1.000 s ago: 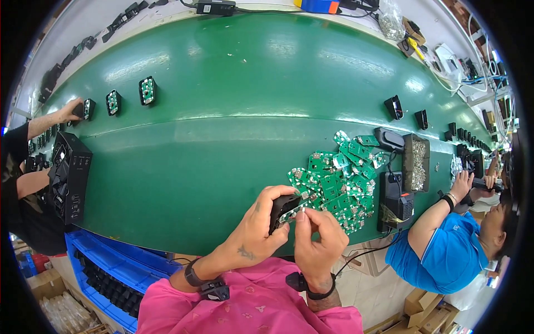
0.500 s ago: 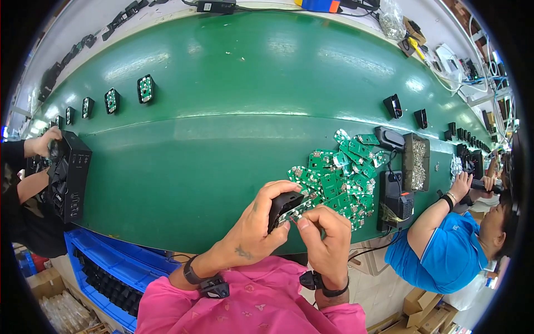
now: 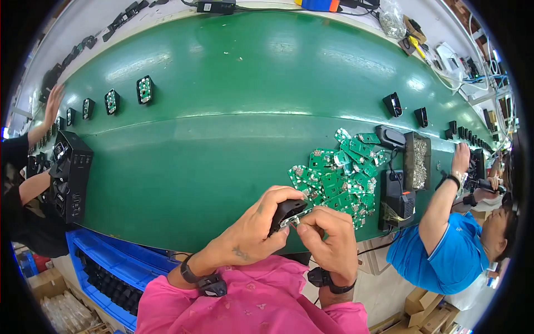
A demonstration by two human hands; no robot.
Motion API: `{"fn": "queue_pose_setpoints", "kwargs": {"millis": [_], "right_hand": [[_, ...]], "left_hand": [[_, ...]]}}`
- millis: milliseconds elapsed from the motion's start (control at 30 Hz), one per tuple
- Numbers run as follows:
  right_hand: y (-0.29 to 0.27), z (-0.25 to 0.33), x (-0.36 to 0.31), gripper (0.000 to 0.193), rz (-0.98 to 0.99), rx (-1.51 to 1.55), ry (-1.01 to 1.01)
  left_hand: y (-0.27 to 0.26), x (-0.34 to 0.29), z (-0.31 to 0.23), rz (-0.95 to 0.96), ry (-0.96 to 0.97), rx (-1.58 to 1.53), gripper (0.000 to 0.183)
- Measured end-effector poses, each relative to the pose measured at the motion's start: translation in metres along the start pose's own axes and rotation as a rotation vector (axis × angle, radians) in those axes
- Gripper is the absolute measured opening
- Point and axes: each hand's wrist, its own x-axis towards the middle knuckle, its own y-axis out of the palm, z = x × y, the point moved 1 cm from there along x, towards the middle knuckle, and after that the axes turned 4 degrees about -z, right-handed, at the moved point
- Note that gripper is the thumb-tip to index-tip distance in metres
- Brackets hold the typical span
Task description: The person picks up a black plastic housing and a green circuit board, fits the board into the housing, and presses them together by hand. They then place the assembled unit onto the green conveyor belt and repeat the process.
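Observation:
My left hand (image 3: 257, 227) is closed round a black plastic housing (image 3: 287, 214), tilted above the near edge of the bench. A circuit board (image 3: 288, 221) shows at the housing's opening, mostly covered by my fingers. Thumb and forefinger of my right hand (image 3: 329, 236) pinch a small wire end at the board's edge, where a bit of red and white shows. Just beyond my hands spreads a loose pile of green circuit boards (image 3: 336, 183).
Right of the pile are a tray of small metal parts (image 3: 417, 161), a black power tool (image 3: 396, 195) and a black case (image 3: 390, 136). Housings with boards (image 3: 145, 90) line the far left; bare housings (image 3: 392, 104) the far right. Co-workers sit at both sides. A blue crate (image 3: 105, 267) stands lower left.
My right hand has shifted slightly right and down, still pinching. The left co-worker's hand has moved up from the black box to the row of housings; the right co-worker's arm has reached farther out.

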Motion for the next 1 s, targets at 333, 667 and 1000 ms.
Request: {"fn": "queue_pose_setpoints", "kwargs": {"millis": [333, 667, 1000], "right_hand": [[-0.007, 0.001, 0.004, 0.004, 0.134, -0.076, -0.133], [0.014, -0.004, 0.001, 0.005, -0.046, -0.186, -0.129], [0.032, -0.018, -0.009, 0.009, -0.322, -0.029, 0.078]], "left_hand": [[-0.008, -0.001, -0.006, 0.093, -0.05, 0.04, 0.057], [0.001, -0.005, 0.003, 0.028, -0.09, 0.138, 0.056], [0.004, -0.009, 0.023, -0.089, -0.181, -0.264, 0.049]]}}
